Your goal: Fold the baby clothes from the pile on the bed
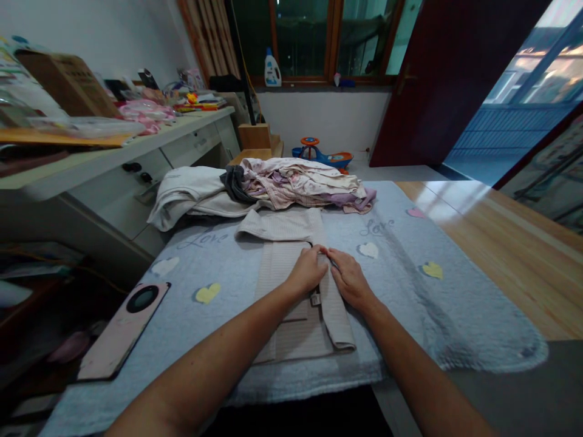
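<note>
A beige striped garment (291, 309) lies folded on a pale blue blanket (401, 309), with a lighter upper part (277, 226) and a long strip folded down its middle (334, 309). My left hand (307, 270) has its fingers curled over the upper end of the strip. My right hand (348, 279) lies flat against the strip's other side, its fingertips close to my left hand. A small dark tag (315, 298) shows just below my left hand.
A heap of pink and lilac clothes (296, 185) and a white garment (191, 197) lie at the blanket's far side. A phone in a pink case (122, 331) lies at its left edge. A cluttered white desk (113, 158) runs along the left.
</note>
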Motion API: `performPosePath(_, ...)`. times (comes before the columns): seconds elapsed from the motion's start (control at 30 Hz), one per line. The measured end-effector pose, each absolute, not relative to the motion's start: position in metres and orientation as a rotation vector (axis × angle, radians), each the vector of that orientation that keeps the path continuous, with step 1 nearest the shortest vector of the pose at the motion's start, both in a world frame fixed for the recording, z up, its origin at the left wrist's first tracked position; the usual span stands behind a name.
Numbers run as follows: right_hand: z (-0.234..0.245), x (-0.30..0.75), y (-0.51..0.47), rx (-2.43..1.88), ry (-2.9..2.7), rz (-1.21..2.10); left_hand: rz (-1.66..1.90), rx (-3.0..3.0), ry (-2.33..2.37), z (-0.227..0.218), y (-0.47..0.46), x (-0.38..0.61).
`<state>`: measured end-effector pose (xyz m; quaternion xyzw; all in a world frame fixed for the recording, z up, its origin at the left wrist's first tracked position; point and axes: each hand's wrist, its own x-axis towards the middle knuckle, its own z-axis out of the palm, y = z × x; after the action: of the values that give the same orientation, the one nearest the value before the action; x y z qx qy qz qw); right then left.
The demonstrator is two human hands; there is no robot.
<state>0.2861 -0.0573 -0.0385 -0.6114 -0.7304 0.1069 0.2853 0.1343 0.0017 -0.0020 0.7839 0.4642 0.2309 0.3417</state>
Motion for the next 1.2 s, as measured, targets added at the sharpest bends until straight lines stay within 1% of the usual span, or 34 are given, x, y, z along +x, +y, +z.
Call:
performPosePath(0.2,-0.032,0.28,-0.064,-1.76,-2.109,0.211,0.282,2.393,1.316,0.004,0.001,0.122)
performPosePath(0.3,-0.03,0.277,-0.065,-1.831,-2.145,0.178,0.209,2.484,1.241,0.003,0.01,0.116)
performPosePath(0.63,-0.013,0.264,-0.093,-1.839,-2.263,0.215,0.294,2.584,1.038,-0.007,0.029,0.106)
performPosePath(1.0,-0.018,0.269,-0.136,-1.784,-2.471,0.28,0.292,2.711,1.067,-0.007,0.064,0.1)
performPosePath(1.2,-0.005,0.27,-0.13,-1.695,-2.422,0.29,0.299,2.817,1.096,-0.007,0.077,0.089)
